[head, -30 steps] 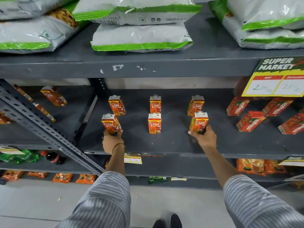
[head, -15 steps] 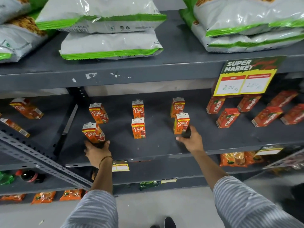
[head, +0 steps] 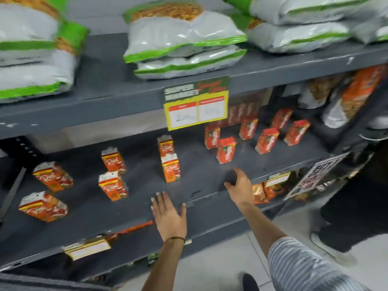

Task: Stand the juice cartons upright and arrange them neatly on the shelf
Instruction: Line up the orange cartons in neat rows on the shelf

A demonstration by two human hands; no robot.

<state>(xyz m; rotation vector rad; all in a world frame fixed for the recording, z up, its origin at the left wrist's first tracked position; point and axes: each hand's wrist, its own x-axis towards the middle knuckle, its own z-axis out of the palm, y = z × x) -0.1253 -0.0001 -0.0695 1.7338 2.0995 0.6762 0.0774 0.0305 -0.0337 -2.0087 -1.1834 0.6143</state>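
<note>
Several orange Real juice cartons stand upright in pairs on the grey middle shelf [head: 201,185]: a left pair [head: 43,206], a middle pair [head: 113,185] and a right pair [head: 170,168]. Further right stand several red Maaza cartons, the nearest one [head: 226,150] just beyond my right hand. My left hand [head: 169,215] hovers flat over the shelf's front edge, fingers spread, holding nothing. My right hand [head: 241,186] reaches over the shelf below the nearest red carton, open and apart from it.
Stacked white-and-green bags [head: 184,43] fill the top shelf. A yellow price sign [head: 196,108] hangs from that shelf's edge. Orange packets [head: 260,192] lie on the lower shelf. A dark shoe [head: 249,282] is on the floor below. More bags [head: 336,101] sit at the right.
Both hands have let go of the front Real cartons and moved right. The view has swung right, so the cartons now sit further left in the frame.
</note>
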